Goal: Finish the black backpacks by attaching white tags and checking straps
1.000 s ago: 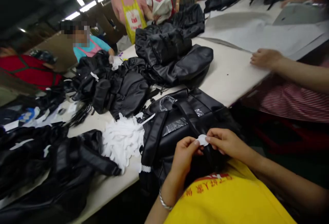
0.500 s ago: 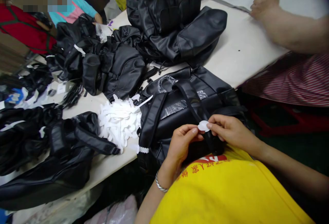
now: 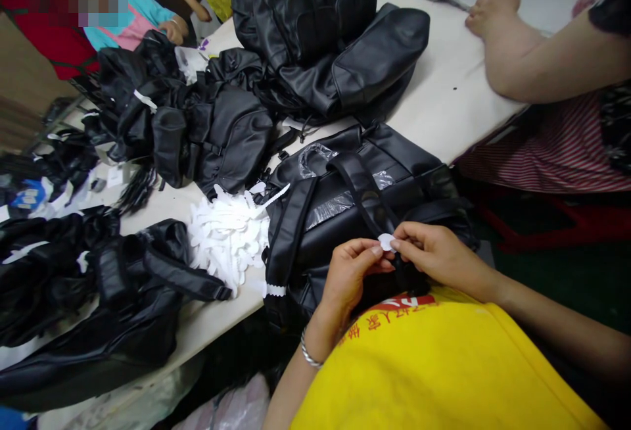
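A black leather-look backpack point(image 3: 325, 219) lies in front of me at the table edge, its shoulder straps on top and clear film on parts of it. Over its right strap point(image 3: 362, 193), my left hand point(image 3: 352, 269) and my right hand point(image 3: 428, 252) meet, fingertips closed on a small white paper strip point(image 3: 386, 242). Whether the strip goes fully round the strap is hidden by my fingers. Another white strip with a wavy edge point(image 3: 275, 290) sits around the lower end of the left strap point(image 3: 293, 233). Left of the bag is a pile of similar white strips point(image 3: 229, 236).
More black backpacks point(image 3: 305, 29) are heaped at the back, and another bag point(image 3: 98, 325) lies at front left. At right, a co-worker's arm point(image 3: 522, 55) rests on the table point(image 3: 444, 108). Other people stand at far left. A red stool point(image 3: 537, 219) is below right.
My hands keep their pinch over the strap, and less of the white strip shows between them. The co-worker's arm at right has shifted slightly. My view has turned a little.
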Action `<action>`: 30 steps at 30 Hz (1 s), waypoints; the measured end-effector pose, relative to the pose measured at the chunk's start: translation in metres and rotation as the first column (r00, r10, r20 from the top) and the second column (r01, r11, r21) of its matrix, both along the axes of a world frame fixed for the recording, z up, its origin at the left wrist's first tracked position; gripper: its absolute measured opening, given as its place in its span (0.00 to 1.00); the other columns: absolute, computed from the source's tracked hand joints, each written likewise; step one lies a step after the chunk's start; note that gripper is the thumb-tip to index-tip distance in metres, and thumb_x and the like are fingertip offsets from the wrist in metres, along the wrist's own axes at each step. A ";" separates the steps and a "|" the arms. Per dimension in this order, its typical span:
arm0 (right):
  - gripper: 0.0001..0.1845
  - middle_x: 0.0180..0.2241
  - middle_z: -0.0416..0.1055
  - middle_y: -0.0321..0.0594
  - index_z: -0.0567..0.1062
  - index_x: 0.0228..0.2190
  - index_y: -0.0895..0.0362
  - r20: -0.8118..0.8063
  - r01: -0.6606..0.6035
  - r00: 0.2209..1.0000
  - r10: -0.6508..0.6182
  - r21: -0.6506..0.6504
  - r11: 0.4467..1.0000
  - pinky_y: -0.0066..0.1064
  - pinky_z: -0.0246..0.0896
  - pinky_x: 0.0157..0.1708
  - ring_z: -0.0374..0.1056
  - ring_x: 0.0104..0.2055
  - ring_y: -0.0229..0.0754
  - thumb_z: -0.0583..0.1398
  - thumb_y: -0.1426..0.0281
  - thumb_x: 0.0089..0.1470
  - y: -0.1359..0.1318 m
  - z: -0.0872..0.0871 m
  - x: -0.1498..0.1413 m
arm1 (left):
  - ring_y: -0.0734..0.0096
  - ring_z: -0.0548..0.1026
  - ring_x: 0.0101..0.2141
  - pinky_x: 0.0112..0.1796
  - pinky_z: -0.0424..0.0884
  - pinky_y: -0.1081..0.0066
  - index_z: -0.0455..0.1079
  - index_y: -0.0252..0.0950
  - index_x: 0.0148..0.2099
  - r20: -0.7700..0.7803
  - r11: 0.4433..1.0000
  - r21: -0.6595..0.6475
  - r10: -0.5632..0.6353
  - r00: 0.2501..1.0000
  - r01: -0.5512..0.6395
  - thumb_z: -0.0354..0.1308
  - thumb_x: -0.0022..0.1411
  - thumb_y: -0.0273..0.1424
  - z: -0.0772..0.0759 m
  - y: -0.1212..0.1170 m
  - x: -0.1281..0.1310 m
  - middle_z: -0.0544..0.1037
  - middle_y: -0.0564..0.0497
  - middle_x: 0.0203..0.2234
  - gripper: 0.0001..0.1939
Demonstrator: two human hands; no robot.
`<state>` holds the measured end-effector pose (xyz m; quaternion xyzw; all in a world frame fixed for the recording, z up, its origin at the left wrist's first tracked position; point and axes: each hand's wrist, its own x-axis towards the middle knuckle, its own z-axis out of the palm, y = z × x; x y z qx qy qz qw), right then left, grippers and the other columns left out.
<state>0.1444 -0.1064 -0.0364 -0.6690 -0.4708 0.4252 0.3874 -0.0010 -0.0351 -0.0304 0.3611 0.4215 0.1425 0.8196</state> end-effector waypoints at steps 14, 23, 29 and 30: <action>0.13 0.20 0.63 0.34 0.68 0.26 0.58 0.082 -0.025 0.996 0.027 -0.028 0.999 0.25 0.47 0.19 0.59 0.22 0.36 0.51 0.63 0.54 -0.001 0.003 -0.001 | 0.76 0.68 0.22 0.26 0.65 0.76 0.65 0.33 0.28 -0.308 0.947 0.306 0.002 0.951 0.097 0.52 0.50 0.34 -0.002 0.002 -0.003 0.68 0.55 0.18 0.08; 0.12 0.19 0.63 0.33 0.68 0.22 0.58 0.297 -0.051 0.954 0.041 0.025 0.998 0.26 0.45 0.20 0.58 0.21 0.35 0.51 0.66 0.52 -0.010 0.001 -0.007 | 0.74 0.67 0.32 0.35 0.62 0.73 0.62 0.34 0.22 -0.304 0.616 0.751 0.001 0.953 0.239 0.53 0.53 0.31 0.005 -0.009 -0.006 0.68 0.50 0.28 0.10; 0.13 0.16 0.60 0.32 0.67 0.21 0.57 0.204 0.030 0.978 -0.034 0.027 0.999 0.26 0.43 0.19 0.56 0.19 0.35 0.51 0.65 0.52 -0.011 0.001 -0.008 | 0.74 0.67 0.32 0.35 0.62 0.73 0.61 0.34 0.22 -0.243 0.741 0.655 0.021 0.970 0.148 0.54 0.53 0.31 0.007 -0.016 -0.008 0.69 0.50 0.29 0.10; 0.13 0.16 0.59 0.32 0.66 0.21 0.57 0.192 0.027 0.981 -0.032 0.030 0.999 0.26 0.43 0.19 0.55 0.19 0.35 0.51 0.65 0.52 -0.011 0.002 -0.007 | 0.75 0.67 0.31 0.34 0.62 0.73 0.61 0.33 0.22 -0.221 0.798 0.594 0.038 0.975 0.103 0.55 0.52 0.31 0.005 -0.016 -0.008 0.69 0.51 0.29 0.10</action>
